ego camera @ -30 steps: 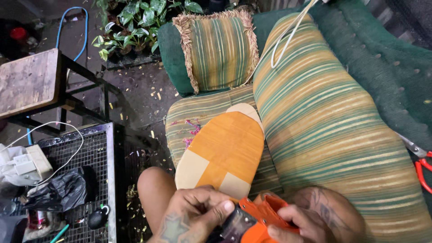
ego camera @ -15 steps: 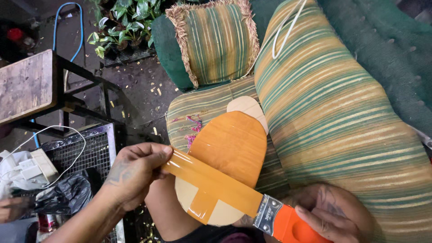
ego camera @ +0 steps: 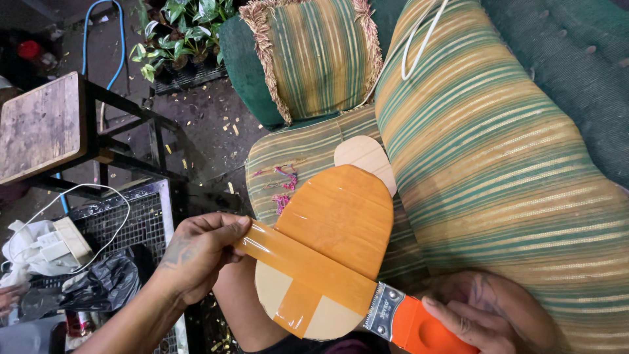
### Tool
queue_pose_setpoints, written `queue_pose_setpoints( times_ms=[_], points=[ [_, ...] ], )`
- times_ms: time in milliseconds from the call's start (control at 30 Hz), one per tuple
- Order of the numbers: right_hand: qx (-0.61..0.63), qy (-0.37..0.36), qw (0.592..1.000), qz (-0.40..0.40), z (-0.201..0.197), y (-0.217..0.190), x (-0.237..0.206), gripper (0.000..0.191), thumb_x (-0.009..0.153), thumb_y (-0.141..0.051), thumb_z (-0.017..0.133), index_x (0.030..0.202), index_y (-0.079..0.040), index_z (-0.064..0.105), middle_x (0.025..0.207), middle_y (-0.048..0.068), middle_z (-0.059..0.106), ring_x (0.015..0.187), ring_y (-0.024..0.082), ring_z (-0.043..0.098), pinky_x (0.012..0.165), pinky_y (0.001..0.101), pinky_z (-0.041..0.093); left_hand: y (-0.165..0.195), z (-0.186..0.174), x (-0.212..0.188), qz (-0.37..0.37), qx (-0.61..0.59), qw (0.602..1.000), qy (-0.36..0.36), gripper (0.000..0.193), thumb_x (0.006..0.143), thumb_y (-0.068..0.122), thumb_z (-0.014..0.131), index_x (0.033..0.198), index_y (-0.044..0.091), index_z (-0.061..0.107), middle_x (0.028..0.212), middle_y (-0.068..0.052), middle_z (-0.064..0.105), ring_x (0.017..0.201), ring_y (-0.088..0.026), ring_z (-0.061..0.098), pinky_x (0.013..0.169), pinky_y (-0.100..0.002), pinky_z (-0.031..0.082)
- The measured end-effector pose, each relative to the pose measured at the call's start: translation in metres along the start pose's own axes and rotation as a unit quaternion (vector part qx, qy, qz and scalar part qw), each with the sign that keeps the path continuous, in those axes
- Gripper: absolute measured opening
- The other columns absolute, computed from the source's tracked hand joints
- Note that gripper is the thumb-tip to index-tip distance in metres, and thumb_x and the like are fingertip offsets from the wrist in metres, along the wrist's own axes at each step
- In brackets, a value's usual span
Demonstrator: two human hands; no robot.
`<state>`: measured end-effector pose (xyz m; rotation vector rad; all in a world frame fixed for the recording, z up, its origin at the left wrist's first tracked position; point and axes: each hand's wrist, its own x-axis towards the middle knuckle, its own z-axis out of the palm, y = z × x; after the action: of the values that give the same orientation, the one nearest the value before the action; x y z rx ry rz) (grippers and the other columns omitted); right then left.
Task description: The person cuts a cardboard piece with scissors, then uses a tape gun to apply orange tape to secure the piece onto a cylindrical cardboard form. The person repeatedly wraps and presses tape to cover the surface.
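Since half a second ago my left hand [ego camera: 196, 252] still pinches the glossy tape [ego camera: 308, 267] across the oval cardboard [ego camera: 334, 242] on my knee; right hand [ego camera: 491, 314] grips the orange dispenser [ego camera: 419, 328].

Oval cardboard cutout [ego camera: 341, 229], mostly covered w/ amber tape, rests tilted on striped cushion. Fresh tape strip [ego camera: 308, 267] runs diagonally across its lower end, from pulled-out end to orange-handled dispenser [ego camera: 409, 322] at bottom right.
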<state>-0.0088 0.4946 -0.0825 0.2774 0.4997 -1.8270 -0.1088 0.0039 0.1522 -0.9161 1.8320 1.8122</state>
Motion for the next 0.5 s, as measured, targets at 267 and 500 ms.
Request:
queue_pose_setpoints(
  times_ms=[267,500],
  points=[
    [-0.029,0.002,0.999,-0.016,-0.001,0.000,0.001,0.046,0.090,-0.013,0.061,0.129,0.010,0.054,0.112,0.018,0.074,0.099,0.022,0.074,0.092,0.0293,0.055,-0.005,-0.001,0.005,-0.002,0.005,1.000,-0.005,0.019,0.092,0.015,0.071,0.089,-0.003,0.075,0.073,-0.008,0.069,0.059,-0.011,0.054,0.056,-0.026,0.045],
    [-0.127,0.005,0.990,-0.064,0.012,-0.011,0.009,0.052,0.088,-0.012,0.065,0.132,0.010,0.052,0.115,0.019,0.074,0.103,0.024,0.074,0.095,0.0313,0.054,-0.036,-0.002,0.024,-0.006,-0.023,0.998,-0.050,0.017,0.092,0.013,0.070,0.090,-0.002,0.075,0.076,-0.008,0.072,0.060,-0.011,0.058,0.057,-0.026,0.047]
  ],
)
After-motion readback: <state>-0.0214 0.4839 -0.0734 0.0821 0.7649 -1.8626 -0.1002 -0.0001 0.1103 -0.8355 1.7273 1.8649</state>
